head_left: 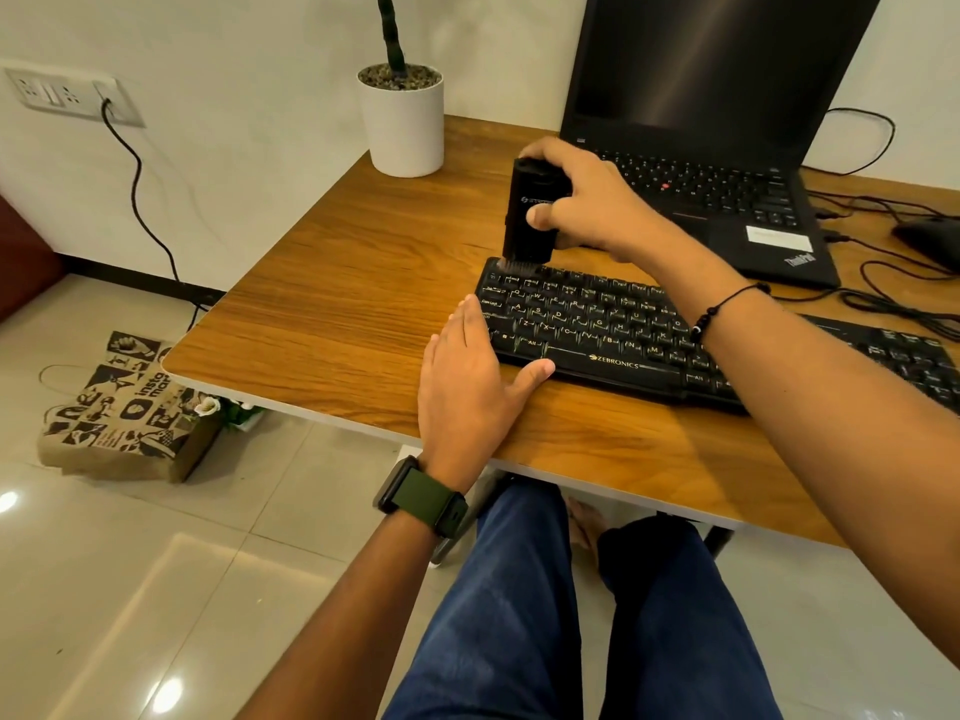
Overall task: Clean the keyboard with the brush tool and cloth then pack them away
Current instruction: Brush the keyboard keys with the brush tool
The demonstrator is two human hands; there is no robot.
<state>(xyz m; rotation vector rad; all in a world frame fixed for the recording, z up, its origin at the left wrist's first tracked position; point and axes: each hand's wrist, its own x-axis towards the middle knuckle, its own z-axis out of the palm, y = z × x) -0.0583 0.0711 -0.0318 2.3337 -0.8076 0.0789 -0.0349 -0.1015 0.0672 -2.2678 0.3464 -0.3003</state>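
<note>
Two hands at keyboard [597, 324]: our right hand [587, 200] grips brush tool [527, 215] upright, bristles touching keyboard's far left corner. Left hand [467, 376], fingers straight, steadies keyboard's left end. Keyboard's long axis runs rightward, unbrushed.

Keyboard [618, 324] — "ZEBRONICS"; laptop [727, 148] — "ThinkPad"; bag [124, 407] — perhaps "instamart".
</note>
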